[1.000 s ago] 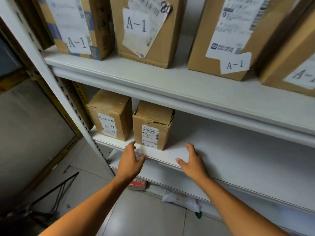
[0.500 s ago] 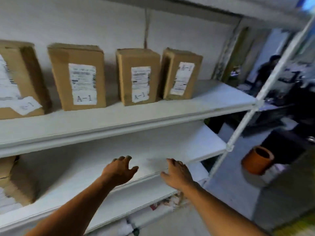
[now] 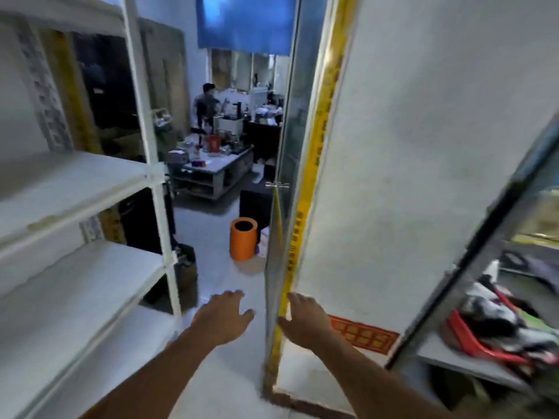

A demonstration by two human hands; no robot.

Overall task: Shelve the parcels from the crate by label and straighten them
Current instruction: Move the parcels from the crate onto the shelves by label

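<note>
Left hand (image 3: 222, 320) and right hand (image 3: 305, 323) outstretched, each grip loose (fingers apart), holding nothing, beside white shelf (image 3: 75, 182)

Your left hand (image 3: 222, 319) and right hand (image 3: 308, 323) are bare, no gloves, rings or watch; both forearms show uncovered, no sleeve reaching them.
</note>
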